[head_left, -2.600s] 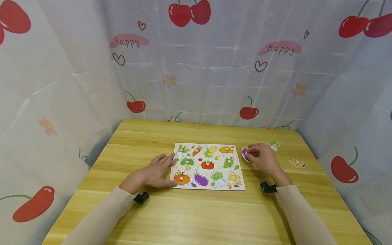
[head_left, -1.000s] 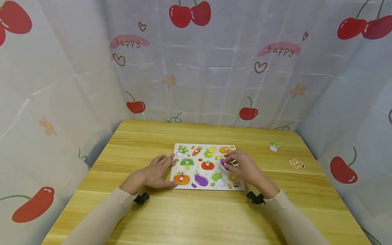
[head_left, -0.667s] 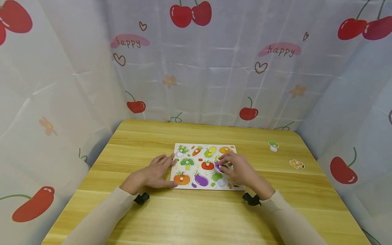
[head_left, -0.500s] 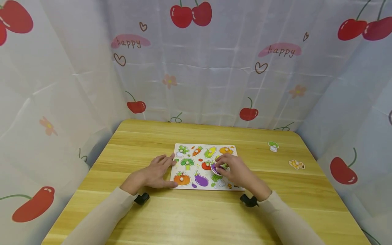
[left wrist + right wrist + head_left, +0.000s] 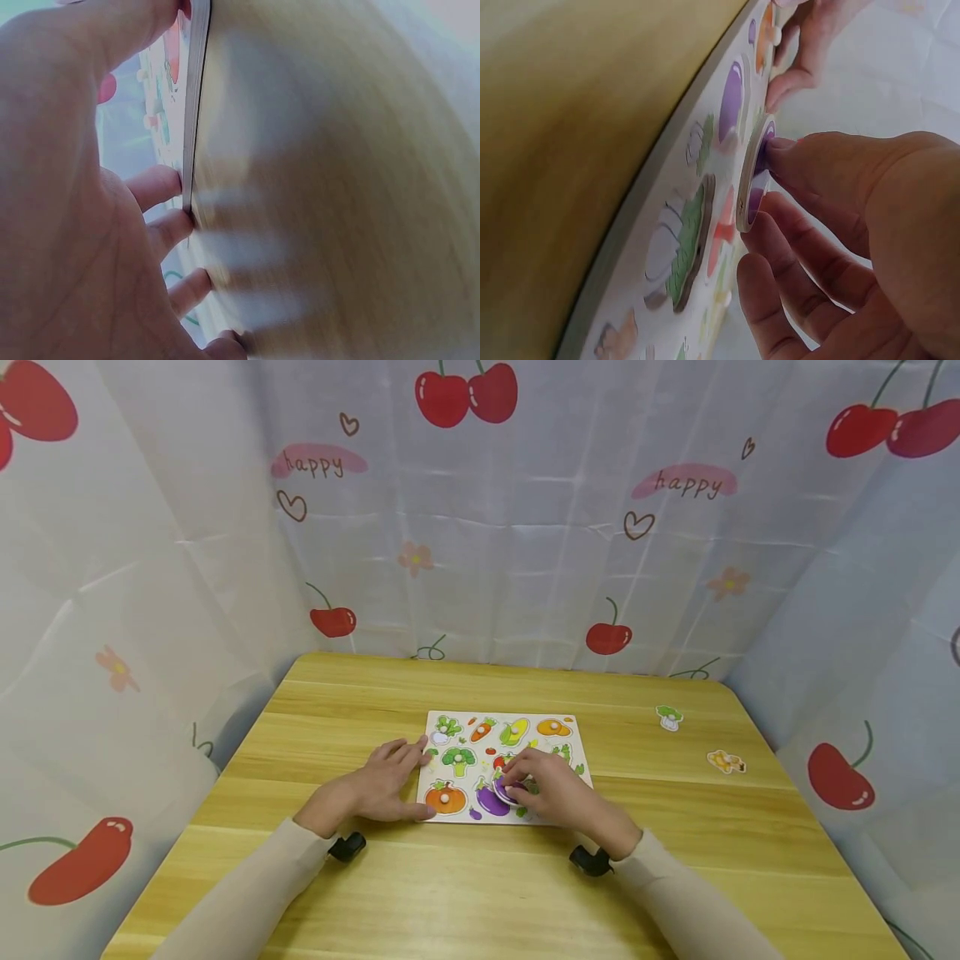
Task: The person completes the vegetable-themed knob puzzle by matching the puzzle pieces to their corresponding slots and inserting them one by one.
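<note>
A white vegetable peg puzzle board (image 5: 482, 772) lies on the table. My right hand (image 5: 558, 792) pinches the eggplant puzzle piece (image 5: 504, 791) between thumb and fingers over the lower middle of the board. In the right wrist view the eggplant piece (image 5: 745, 191) is tilted and apart from the board, close to the printed purple eggplant spot (image 5: 732, 105). My left hand (image 5: 375, 783) is spread at the board's left edge, its thumb at the near corner. The left wrist view shows fingertips (image 5: 171, 225) along the board's side edge (image 5: 193, 112). My right hand hides part of the board.
Two loose pieces lie on the wooden table (image 5: 675, 860) to the right: a green-and-white leafy vegetable piece (image 5: 670, 718) and a yellow mushroom piece (image 5: 726, 762). Several knobbed pieces, such as the pumpkin piece (image 5: 445, 798), sit in the board. A cherry-print curtain (image 5: 487, 593) surrounds the table.
My right hand has carried the eggplant piece from the table right of the board leftward and nearer, to beside the printed eggplant. My left hand has stayed at the board's left edge.
</note>
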Action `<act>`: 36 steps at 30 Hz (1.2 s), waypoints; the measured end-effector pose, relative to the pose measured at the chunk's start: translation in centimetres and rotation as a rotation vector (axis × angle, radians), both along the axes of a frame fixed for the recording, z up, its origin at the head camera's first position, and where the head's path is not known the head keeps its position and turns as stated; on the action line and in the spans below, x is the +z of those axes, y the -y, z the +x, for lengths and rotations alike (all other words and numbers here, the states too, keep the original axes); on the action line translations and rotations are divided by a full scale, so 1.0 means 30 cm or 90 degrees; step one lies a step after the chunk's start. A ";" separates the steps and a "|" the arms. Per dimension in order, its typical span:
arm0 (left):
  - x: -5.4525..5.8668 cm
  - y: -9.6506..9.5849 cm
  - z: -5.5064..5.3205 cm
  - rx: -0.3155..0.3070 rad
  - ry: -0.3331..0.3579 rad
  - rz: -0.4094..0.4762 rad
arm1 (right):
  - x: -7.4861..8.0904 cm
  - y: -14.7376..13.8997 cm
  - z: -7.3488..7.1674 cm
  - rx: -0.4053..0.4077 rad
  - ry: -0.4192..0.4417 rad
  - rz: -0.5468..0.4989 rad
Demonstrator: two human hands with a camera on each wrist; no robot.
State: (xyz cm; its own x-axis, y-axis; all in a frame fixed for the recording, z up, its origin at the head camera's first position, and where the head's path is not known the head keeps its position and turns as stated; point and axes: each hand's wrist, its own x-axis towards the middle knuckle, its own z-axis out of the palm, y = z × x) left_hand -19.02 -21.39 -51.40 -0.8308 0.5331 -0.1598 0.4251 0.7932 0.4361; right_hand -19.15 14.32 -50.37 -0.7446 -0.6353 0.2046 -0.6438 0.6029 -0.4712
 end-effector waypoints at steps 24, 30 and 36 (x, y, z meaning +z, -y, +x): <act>0.005 0.003 -0.002 -0.007 -0.005 -0.007 | -0.028 0.089 0.016 0.034 0.001 0.013; 0.008 0.003 -0.002 -0.004 -0.004 -0.005 | -0.024 0.099 0.019 0.027 0.005 0.008; 0.004 0.001 0.002 0.005 0.010 0.001 | -0.029 0.103 0.015 0.035 0.001 0.004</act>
State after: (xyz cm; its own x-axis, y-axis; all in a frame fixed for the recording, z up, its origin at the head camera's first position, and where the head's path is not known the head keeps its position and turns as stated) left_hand -18.97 -21.42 -51.27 -0.8324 0.5267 -0.1724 0.4117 0.7959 0.4439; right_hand -18.68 11.22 -51.23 -0.7083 -0.6771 0.1994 -0.6760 0.5695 -0.4677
